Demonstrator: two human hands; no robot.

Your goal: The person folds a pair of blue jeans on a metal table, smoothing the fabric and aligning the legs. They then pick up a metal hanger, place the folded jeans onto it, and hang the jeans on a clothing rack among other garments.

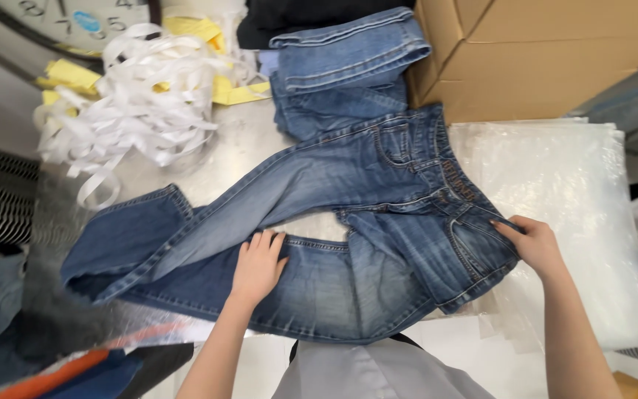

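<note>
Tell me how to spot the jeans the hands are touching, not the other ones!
Find the big cardboard box at the top right. Just left of it sits a folded stack of jeans. Below that, the spread-out jeans lie opened flat with legs stretching left, the left hand on a leg and the right hand at the waistband.

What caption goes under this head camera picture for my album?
Left hand flat on spread blue denim jeans; right hand grips their waistband.

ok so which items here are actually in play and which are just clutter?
In play:
- spread-out blue jeans
- left hand, flat on the lower leg
- right hand, at the waistband

Lying about:
- folded jeans
- heap of white strips
- yellow sheets
- cardboard box
- clear plastic bags
- clock face
</note>
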